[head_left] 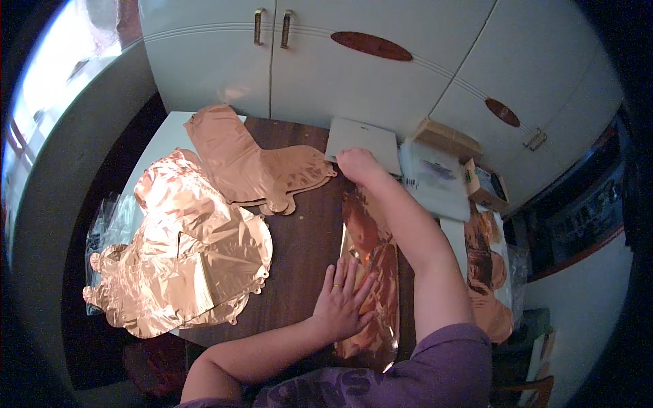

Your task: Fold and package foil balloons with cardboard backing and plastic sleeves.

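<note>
A long strip of folded copper-coloured foil (371, 265), which looks like a flat foil balloon, lies lengthwise on the brown table. My left hand (345, 299) rests flat on its lower part, fingers spread, with a ring on one finger. Beyond the strip's far end, my right hand (358, 165) is closed at the near edge of a flat white box (367, 136). What its fingers hold, if anything, is hidden. Close to its left is the tabbed tip of a flat, boot-shaped copper foil balloon (255, 160).
A large pile of crumpled shiny foil balloons (197, 251) covers the table's left side, beside clear plastic bags (112, 217). At the right stand a clear plastic container (435, 173), a small open carton (486, 183) and more folded foil (486, 272). White cabinets (211, 68) rise behind.
</note>
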Action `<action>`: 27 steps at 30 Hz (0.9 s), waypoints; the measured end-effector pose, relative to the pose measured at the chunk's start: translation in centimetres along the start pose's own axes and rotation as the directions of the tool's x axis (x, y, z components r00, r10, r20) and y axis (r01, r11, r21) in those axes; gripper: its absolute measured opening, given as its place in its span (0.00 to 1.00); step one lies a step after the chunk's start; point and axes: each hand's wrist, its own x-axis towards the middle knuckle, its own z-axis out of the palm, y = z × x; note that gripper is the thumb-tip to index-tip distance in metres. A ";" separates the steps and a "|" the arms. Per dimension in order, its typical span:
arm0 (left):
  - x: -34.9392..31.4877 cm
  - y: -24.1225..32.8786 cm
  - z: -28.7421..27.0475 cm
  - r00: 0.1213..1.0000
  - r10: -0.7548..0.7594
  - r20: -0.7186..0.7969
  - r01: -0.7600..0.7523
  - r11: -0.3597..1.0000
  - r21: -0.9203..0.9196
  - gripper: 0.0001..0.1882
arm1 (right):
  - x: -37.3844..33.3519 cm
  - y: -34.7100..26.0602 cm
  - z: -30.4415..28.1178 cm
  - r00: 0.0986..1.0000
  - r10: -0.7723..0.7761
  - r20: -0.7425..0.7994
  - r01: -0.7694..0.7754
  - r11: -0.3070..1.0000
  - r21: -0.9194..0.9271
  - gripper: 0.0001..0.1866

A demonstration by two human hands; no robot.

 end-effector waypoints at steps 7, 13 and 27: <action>0.0 0.6 -0.4 0.999 0.012 0.050 -0.014 0.999 0.044 0.39 | -1.8 -1.4 -2.2 0.957 0.146 -0.250 -0.170 0.982 -0.077 0.06; -0.1 0.5 -0.6 0.999 -0.012 0.042 0.011 1.000 0.024 0.40 | -9.2 -0.8 -13.0 0.409 0.156 -0.899 -0.182 0.979 0.087 0.02; -1.3 -4.6 -0.2 0.946 -0.281 -0.162 0.076 0.677 -0.732 0.19 | -33.8 -12.5 -7.3 0.652 0.600 0.464 0.195 -0.724 0.662 0.08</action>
